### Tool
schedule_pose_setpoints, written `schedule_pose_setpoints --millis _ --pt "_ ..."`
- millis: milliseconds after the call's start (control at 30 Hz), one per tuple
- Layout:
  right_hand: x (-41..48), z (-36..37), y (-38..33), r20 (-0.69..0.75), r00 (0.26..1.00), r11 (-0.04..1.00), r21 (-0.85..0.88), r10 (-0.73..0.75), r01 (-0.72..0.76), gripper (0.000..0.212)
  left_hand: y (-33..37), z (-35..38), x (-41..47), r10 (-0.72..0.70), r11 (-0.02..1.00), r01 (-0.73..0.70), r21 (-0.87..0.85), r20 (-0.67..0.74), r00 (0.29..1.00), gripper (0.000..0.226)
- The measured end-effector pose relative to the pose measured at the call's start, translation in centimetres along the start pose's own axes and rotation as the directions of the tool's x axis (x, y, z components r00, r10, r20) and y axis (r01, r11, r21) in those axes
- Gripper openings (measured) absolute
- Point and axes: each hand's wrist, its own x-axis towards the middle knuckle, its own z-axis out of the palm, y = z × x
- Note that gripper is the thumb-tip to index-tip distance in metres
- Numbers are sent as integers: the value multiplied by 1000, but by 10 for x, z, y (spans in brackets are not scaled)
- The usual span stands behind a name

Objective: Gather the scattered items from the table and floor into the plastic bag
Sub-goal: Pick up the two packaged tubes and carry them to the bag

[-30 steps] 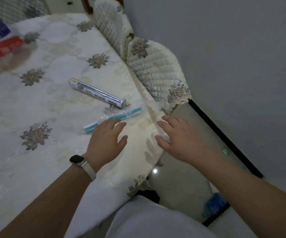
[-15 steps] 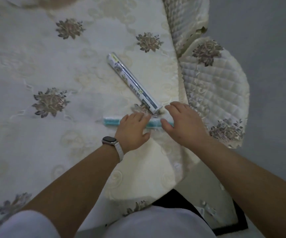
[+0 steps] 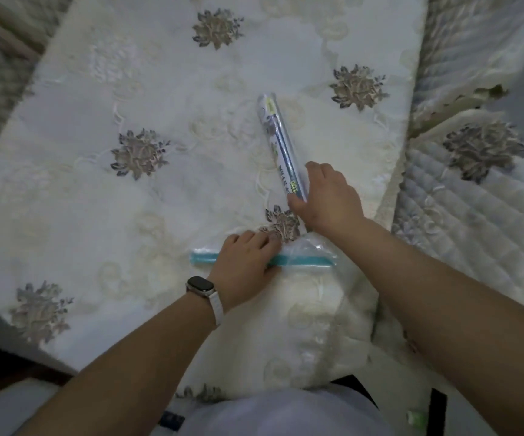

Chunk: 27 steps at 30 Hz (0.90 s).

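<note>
A table covered with a cream tablecloth (image 3: 128,215), embroidered with grey-brown flowers, is seen from above; on it a long package (image 3: 278,140) in silver and blue is laid, its far end pointed away from the person and its near end taken by the right hand (image 3: 330,196). The thumb is placed on the left side of the package and the other fingers are curled over its right side, so the end is gripped between them; the package is seen lying on the cloth, not lifted.

Just nearer to the person, the clear plastic bag (image 3: 312,248) is spread flat on the cloth, close to the table edge; its teal closing strip (image 3: 301,261) is laid across, from left to right. The left hand (image 3: 245,262) is rested palm down on the middle of this strip; its fingers are kept nearly straight and are pressed on the bag, with nothing enclosed in them. A watch (image 3: 201,286) with a white band is worn on the left wrist.

To the right of the table a quilted chair cushion (image 3: 474,215) is seen; at the bottom right, on the floor, a small pale green thing (image 3: 415,416) is visible, too blurred to be named.
</note>
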Motion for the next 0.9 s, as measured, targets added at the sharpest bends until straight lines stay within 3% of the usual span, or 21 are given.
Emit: schedule_pose_setpoints --millis 233,400,533,667,900 --pt "36 14 -10 118 992 995 89 -47 37 71 10 3 -31 -232 972 232 -24 -9 973 35" --pt "44 16 -21 158 987 993 115 -34 16 78 13 5 -67 -403 909 392 -140 -60 913 30" --pt "40 11 -19 197 978 995 82 -74 59 71 16 6 -101 -605 779 558 -285 -110 789 32" --pt "20 14 -26 251 962 991 104 -103 79 64 13 -3 -124 -787 559 693 -455 -28 616 24" --pt "-33 25 -66 230 944 964 178 -237 198 49 -2 -11 -153 -887 323 718 -616 67 456 25"
